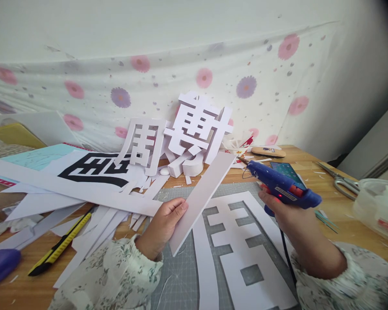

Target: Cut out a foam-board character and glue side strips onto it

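Observation:
A white foam board strip [203, 200] is pinched in my left hand [164, 224], tilted up toward the right. My right hand [294, 232] grips a blue hot glue gun [278, 183] with a small red light on its side. The gun's nozzle is close to the strip's upper end; I cannot tell whether they touch. Below both hands, a large white cut-out character [239, 241] lies flat on the grey cutting mat [177, 275]. A black cord runs down from the gun past the character's right side.
Raised white characters [197, 125] lean at the back by the flowered sheet. A yellow utility knife [64, 241] lies on scraps at left, near a printed black character [93, 170]. Scissors [339, 178], a phone [287, 172] and a plastic tub [365, 202] are at right.

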`<state>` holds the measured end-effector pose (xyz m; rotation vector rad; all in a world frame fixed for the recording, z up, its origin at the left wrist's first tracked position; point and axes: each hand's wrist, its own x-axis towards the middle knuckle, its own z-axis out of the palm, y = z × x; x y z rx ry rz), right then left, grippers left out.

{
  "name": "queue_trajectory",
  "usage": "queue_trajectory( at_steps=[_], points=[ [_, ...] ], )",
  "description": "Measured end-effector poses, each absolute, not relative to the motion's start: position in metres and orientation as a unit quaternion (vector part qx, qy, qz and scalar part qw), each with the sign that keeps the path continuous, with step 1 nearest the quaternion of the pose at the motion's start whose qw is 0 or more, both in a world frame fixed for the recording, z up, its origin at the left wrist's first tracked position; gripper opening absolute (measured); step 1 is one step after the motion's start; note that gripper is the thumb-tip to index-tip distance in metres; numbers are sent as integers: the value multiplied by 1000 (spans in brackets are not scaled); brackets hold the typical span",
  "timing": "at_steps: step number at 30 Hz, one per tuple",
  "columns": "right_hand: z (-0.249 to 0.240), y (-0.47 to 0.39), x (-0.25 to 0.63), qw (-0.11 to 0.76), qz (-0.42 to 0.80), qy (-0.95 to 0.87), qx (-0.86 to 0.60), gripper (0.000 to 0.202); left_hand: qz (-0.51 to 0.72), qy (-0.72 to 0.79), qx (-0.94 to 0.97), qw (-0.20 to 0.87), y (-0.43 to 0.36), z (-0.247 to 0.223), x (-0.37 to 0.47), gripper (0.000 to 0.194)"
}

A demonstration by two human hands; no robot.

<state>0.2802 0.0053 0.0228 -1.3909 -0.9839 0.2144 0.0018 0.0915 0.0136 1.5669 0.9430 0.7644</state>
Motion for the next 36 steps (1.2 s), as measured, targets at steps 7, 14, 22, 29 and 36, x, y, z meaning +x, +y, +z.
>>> queue_trajectory(
  at_steps=[7,14,22,29,36],
  points=[
    [34,3,271,661,92,-439,-602,20,327,394,657,553,92,13,2,45],
    [36,1,270,637,104,-474,-599,22,326,394,650,562,92,12,1,43],
    [33,-1,269,631,131,-483,-593,20,326,391,639,577,91,14,1,44],
    [31,0,266,638,145,-525,-544,9,332,394,629,581,90,15,2,46],
    [35,-1,265,627,125,-520,-567,6,329,397,637,573,91,12,1,46]
  ],
)
